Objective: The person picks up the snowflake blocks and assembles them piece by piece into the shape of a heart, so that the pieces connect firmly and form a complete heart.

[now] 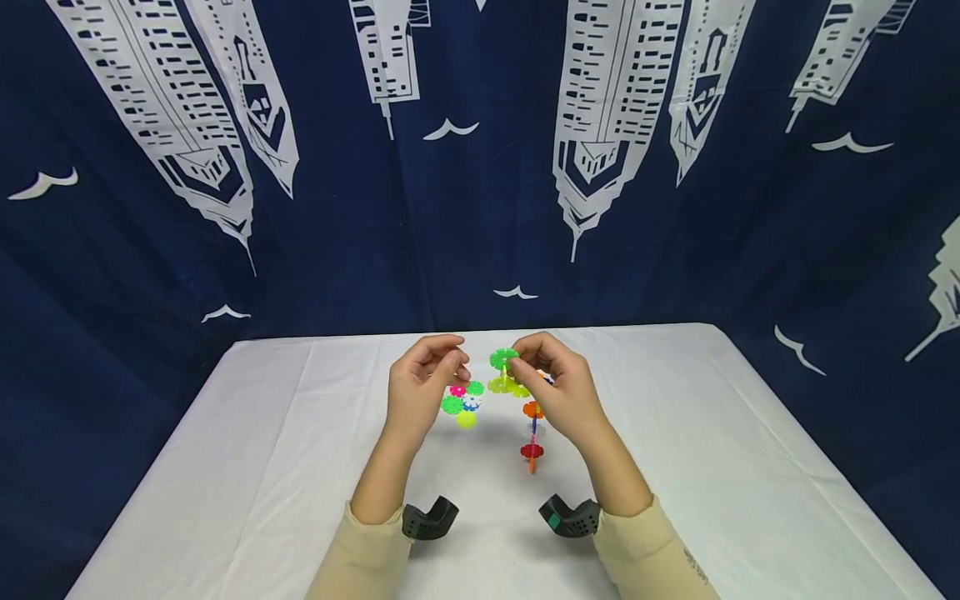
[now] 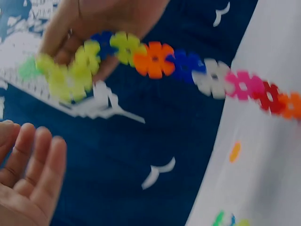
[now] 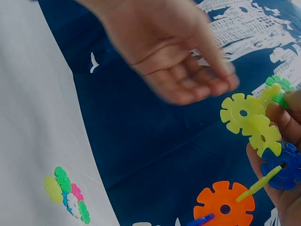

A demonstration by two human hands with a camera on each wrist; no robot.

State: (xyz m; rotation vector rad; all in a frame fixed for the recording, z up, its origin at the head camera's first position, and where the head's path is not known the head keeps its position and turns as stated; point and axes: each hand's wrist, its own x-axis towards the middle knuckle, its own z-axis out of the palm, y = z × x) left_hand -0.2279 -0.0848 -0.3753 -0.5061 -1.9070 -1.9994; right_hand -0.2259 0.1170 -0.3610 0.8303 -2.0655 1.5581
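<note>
My right hand [image 1: 555, 383] pinches the green end of a chain of interlocking flower-shaped plastic discs [image 1: 533, 409]. From the green disc [image 3: 281, 84] the chain runs through yellow discs [image 3: 237, 113], a blue disc [image 3: 282, 167] and an orange disc [image 3: 225, 207]. In the left wrist view, further blue, white, pink, red and orange discs [image 2: 243, 85] follow, hanging downward in the head view. Beside the chain's green end, my left hand [image 1: 423, 383] hovers with loosely bent fingers and nothing visible in them. A gap separates it from the chain.
Several loose flower discs [image 3: 61, 183], green, yellow, pink, white and blue, lie together on the white-covered table [image 1: 300, 467]. An orange piece [image 2: 235, 152] lies apart on the cloth. Behind the table hangs a dark blue curtain [image 1: 480, 217] with white building prints.
</note>
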